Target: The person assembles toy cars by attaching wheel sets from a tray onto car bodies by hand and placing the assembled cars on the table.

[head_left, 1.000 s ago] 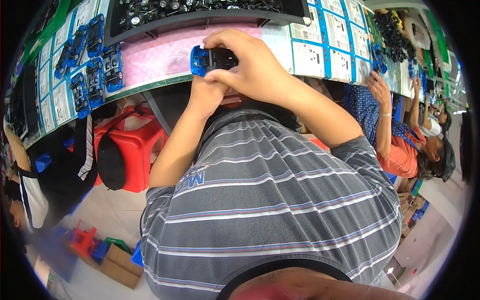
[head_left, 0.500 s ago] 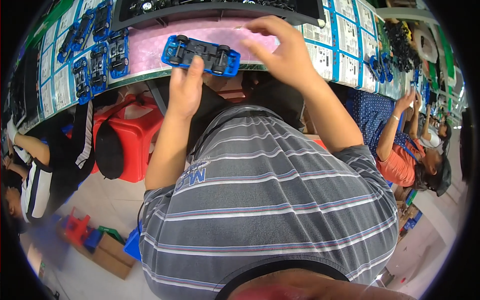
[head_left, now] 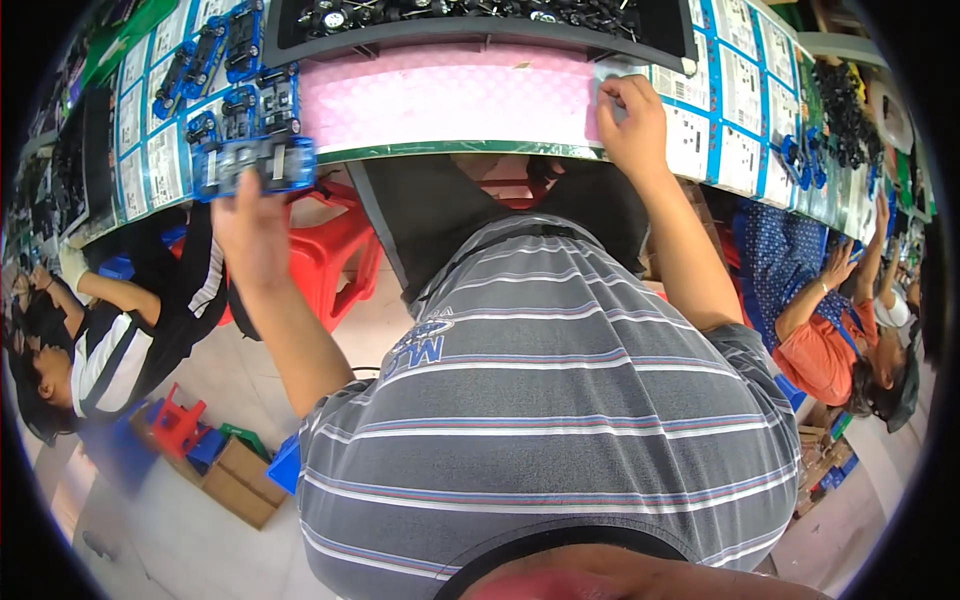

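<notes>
Left hand gripping blue toy car, right hand touching pink mat

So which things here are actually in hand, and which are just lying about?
In hand:
- blue toy car chassis, held in the left hand
- pink mat, right hand at its right edge

Lying about:
- black parts tray
- blue-edged cards along the bench
- red plastic stool
- cardboard box on the floor

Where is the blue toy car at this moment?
In the head view, the blue toy car is at the upper left, held in the left hand at the bench edge, just below a row of similar blue cars.
</notes>
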`<state>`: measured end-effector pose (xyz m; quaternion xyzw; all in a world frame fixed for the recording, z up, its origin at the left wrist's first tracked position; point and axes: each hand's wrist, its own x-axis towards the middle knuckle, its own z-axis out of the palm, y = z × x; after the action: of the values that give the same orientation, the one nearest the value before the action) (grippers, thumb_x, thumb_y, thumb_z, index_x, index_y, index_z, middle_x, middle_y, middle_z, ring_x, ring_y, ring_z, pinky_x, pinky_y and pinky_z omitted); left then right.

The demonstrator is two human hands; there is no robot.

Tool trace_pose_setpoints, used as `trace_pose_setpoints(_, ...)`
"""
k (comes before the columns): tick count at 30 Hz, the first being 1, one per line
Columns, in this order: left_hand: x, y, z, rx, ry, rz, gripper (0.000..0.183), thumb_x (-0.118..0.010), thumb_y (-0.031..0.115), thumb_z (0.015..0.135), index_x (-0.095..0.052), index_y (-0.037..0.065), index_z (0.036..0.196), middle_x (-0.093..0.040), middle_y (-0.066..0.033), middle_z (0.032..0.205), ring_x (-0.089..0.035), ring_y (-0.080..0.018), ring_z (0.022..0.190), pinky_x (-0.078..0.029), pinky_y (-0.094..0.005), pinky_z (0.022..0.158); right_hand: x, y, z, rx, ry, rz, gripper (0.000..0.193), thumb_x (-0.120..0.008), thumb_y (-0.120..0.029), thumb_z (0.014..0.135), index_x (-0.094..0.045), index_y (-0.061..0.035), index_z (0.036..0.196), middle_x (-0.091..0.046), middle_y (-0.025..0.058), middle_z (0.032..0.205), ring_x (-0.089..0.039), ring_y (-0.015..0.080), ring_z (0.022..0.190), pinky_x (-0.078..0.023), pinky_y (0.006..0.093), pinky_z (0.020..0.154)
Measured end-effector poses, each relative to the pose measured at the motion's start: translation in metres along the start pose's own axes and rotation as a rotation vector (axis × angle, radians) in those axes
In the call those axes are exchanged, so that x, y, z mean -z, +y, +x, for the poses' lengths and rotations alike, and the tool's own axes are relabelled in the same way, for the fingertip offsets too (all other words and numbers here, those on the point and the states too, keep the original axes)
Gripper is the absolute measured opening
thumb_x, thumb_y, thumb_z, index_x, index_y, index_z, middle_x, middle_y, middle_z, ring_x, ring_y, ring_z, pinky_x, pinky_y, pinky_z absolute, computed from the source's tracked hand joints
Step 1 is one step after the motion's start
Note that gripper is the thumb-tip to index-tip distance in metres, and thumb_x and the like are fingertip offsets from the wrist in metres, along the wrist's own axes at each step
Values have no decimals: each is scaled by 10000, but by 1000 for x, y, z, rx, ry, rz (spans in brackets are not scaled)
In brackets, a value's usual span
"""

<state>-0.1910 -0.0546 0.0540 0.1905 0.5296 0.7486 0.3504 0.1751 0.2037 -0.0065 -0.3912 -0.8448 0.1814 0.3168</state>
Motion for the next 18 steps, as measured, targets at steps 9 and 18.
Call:
trace_pose_setpoints(9,194,75,95,-59,429,409,701,-750,215,915,-381,1,1471,-625,-74,1046,-536,-135,808,-424,-309,712,8,-1,-3,19,1,-41,131,-667,-57,760,-663,-12,883,-637,155,888,-621,371,841,-502,442,752)
trace_pose_setpoints(18,231,60,153,327,317,778,538,-588,228,1008,-432,8,1473,-585,-125,1351,-567,-234,1187,-439,-366,1013,82,40,-20,-71,188,67,104,-689,-55,791,-698,-25,890,-673,131,861,-679,281,824,-543,346,695)
